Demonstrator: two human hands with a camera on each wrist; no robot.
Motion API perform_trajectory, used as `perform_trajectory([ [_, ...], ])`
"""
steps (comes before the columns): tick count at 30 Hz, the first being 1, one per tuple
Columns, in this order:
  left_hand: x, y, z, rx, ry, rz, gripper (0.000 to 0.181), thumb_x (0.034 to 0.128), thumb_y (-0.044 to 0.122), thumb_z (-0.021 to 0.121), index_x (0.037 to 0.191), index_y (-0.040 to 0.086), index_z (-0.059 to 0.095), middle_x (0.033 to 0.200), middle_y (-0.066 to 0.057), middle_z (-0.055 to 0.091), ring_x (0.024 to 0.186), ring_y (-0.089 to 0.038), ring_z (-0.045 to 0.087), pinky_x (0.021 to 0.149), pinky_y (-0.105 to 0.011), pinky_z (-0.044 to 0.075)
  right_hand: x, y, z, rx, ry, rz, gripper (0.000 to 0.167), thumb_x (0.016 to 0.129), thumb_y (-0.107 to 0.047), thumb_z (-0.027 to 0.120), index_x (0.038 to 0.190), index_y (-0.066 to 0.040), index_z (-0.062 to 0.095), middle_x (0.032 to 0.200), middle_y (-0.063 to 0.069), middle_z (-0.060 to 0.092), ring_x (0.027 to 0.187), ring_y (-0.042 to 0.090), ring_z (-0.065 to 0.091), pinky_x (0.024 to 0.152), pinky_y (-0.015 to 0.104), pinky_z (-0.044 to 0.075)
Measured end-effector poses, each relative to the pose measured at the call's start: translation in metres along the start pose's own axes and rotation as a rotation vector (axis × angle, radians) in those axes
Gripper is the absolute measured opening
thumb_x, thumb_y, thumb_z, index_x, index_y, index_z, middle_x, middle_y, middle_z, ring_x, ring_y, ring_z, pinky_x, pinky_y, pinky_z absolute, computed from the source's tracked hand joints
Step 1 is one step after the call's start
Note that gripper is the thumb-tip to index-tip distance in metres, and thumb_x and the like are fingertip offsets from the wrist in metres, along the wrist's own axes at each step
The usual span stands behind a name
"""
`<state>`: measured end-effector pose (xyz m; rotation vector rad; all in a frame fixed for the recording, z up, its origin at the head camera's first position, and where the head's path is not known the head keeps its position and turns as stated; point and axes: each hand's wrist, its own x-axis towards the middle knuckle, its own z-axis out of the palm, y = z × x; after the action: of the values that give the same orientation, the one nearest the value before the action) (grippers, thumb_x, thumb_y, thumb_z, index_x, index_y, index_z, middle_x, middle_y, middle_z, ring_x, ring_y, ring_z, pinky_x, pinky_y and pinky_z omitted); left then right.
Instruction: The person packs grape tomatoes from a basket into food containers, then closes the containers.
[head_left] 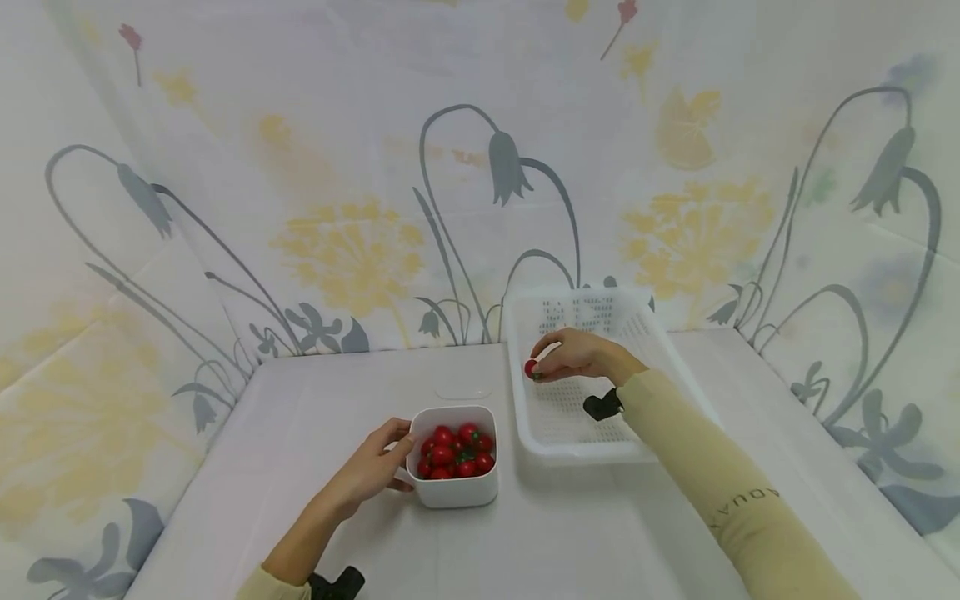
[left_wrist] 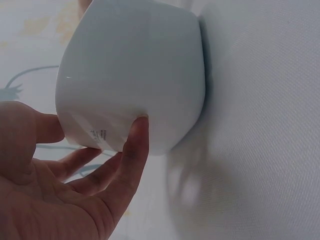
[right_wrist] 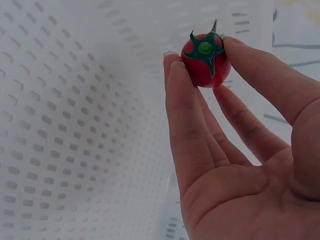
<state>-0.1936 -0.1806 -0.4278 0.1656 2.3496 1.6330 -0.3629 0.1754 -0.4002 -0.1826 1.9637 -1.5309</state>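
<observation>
A cherry tomato with a green star-shaped calyx is pinched between the thumb and fingertips of my right hand. That hand is above the white perforated plastic basket. My left hand holds the left side of a white square container with rounded corners. In the left wrist view, its thumb is by the rim and its fingertips touch the container wall. Several red cherry tomatoes, some with green stems, lie in the container, which stands upright.
Both vessels stand on a white-covered table, the basket to the right of the container and farther back. Behind and at the sides hangs a flower-printed cloth. A clear oval outline shows on the table behind the container.
</observation>
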Motion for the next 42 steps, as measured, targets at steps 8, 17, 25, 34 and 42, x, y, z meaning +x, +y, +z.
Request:
perform_trajectory([
  [8, 0.001, -0.001, -0.002, -0.005, 0.005, -0.006, 0.034, 0.1086, 0.018, 0.049, 0.138, 0.0, 0.05, 0.141, -0.026, 0.051, 0.096, -0.028, 0.067, 0.073, -0.043, 0.064, -0.011, -0.005, 0.007, -0.056, -0.052, -0.055, 0.035, 0.096, 0.003, 0.066, 0.127, 0.014, 0.054, 0.109, 0.021, 0.073, 0.097, 0.026, 0.073, 0.106, 0.052, 0.048],
  [17, 0.002, -0.003, -0.003, -0.003, -0.01, 0.008, 0.035, 0.109, 0.019, 0.048, 0.137, -0.001, 0.049, 0.139, -0.026, 0.052, 0.092, -0.027, 0.067, 0.072, -0.043, 0.064, -0.026, -0.014, 0.015, -0.083, -0.088, -0.071, 0.031, 0.097, 0.002, 0.066, 0.125, 0.012, 0.057, 0.11, 0.02, 0.073, 0.102, 0.03, 0.073, 0.106, 0.052, 0.049],
  [25, 0.003, -0.003, -0.003, -0.005, -0.015, 0.015, 0.035, 0.1092, 0.02, 0.048, 0.138, -0.001, 0.049, 0.14, -0.025, 0.052, 0.093, -0.027, 0.067, 0.073, -0.044, 0.064, -0.039, -0.024, 0.021, -0.142, -0.077, -0.093, 0.028, 0.096, 0.001, 0.068, 0.121, 0.01, 0.06, 0.109, 0.02, 0.074, 0.103, 0.034, 0.072, 0.095, 0.041, 0.059],
  [34, 0.003, -0.004, -0.002, -0.012, -0.019, 0.01, 0.036, 0.1092, 0.021, 0.048, 0.138, -0.001, 0.049, 0.141, -0.026, 0.052, 0.094, -0.027, 0.067, 0.073, -0.043, 0.064, -0.06, -0.034, 0.039, -0.184, -0.085, -0.177, 0.032, 0.094, -0.006, 0.072, 0.121, 0.007, 0.062, 0.107, 0.018, 0.075, 0.098, 0.03, 0.073, 0.098, 0.044, 0.057],
  [42, 0.003, -0.004, -0.001, -0.008, -0.021, 0.011, 0.036, 0.1094, 0.021, 0.048, 0.139, 0.0, 0.049, 0.14, -0.025, 0.052, 0.096, -0.027, 0.066, 0.073, -0.043, 0.064, -0.077, -0.038, 0.069, -0.207, -0.053, -0.236, 0.03, 0.092, -0.009, 0.074, 0.119, 0.002, 0.065, 0.1, 0.015, 0.076, 0.093, 0.03, 0.072, 0.096, 0.046, 0.057],
])
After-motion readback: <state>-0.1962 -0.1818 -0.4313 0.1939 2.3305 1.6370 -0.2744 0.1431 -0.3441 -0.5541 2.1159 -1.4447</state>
